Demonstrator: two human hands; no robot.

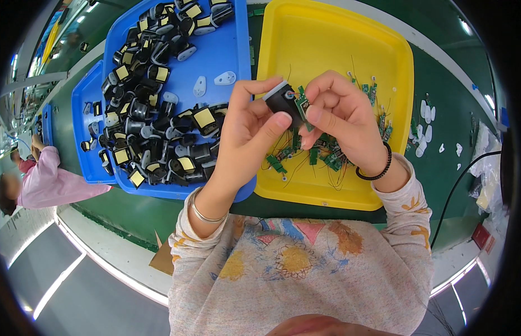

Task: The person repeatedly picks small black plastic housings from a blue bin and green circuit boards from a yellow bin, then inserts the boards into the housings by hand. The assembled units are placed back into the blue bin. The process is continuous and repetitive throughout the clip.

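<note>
My left hand grips a small black coil part with a white end cap, held up over the trays. My right hand pinches a tiny green circuit board against that part's side. Below my hands, a yellow tray holds a heap of green circuit boards with thin wires. To the left, a blue tray is piled with several black coil parts with yellow tape and a few loose white caps.
A second blue tray lies further left on the green bench. Loose white caps sit right of the yellow tray, beside a black cable. A person in pink works at far left.
</note>
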